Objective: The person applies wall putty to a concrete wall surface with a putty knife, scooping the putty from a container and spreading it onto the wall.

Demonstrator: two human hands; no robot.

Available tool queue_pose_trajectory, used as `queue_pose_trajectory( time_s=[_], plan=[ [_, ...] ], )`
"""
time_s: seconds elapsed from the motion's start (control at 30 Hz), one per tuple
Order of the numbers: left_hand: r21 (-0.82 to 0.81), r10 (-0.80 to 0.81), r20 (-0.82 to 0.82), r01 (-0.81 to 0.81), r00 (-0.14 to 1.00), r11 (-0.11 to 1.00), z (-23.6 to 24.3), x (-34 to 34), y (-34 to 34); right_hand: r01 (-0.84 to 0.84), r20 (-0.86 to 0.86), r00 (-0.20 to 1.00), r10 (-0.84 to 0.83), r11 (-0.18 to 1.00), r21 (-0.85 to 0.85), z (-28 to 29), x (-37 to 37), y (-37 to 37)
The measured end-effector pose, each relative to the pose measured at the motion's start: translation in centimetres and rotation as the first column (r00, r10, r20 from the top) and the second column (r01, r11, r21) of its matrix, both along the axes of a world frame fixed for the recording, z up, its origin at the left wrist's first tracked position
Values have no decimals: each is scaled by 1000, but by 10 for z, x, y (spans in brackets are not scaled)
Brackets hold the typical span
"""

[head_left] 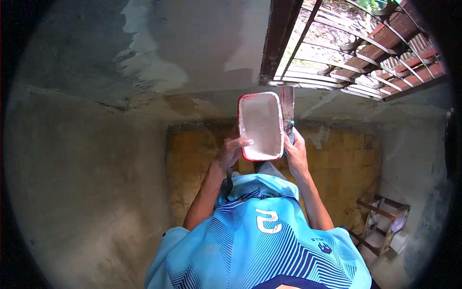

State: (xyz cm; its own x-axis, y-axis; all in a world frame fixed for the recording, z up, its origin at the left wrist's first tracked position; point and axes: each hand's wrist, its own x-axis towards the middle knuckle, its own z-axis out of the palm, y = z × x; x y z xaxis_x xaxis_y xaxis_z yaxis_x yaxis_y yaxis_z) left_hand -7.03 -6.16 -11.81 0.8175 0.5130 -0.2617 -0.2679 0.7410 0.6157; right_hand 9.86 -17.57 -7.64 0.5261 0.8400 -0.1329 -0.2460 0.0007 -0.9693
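My left hand (pixel 232 150) grips the lower left side of a rectangular red-rimmed tub (pixel 240 118), its thumb over the rim. A smooth layer of whitish paste (pixel 262 123) coats the inside of the tub. Close against the tub's right side, my right hand (pixel 297 151) is closed around the dark handle of a putty knife (pixel 287 103). The knife's metal blade points up and away from me, toward the wall. My right fingers are partly hidden behind the tub and handle.
Ahead stands a grey wall (pixel 192 53) with a paler, uneven patch of coating. A barred window (pixel 356 53) opens at the upper right. Yellowish tiles (pixel 202 159) cover the floor. At the lower right stands a wooden stool-like frame (pixel 380 221), near the right wall (pixel 404 159).
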Motion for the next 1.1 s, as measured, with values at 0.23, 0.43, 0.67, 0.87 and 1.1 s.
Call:
queue_pose_trajectory(
  time_s=[0.23, 0.43, 0.67, 0.87, 1.1],
  plan=[
    [-85, 3, 69, 3, 998, 996, -30, -2, 6, 133, 62, 990, -125, 981, -141, 6, -26, -10],
    [157, 145, -27, -139, 989, 978, -40, -8, 2, 154, 582, 805, 112, 909, -388, 63, -28, -47],
    [380, 118, -123, -63, 985, 923, -57, -13, 8, 164, 863, 233, 448, 857, -489, 91, -59, -12],
    [430, 138, -76, -93, 988, 898, -45, -15, -1, 251, 841, 63, 538, 807, -535, 92, -74, 11],
    [517, 45, -8, -35, 999, 855, -39, -10, 7, 173, 822, -50, 567, 815, -552, 57, -66, 21]
  ],
)
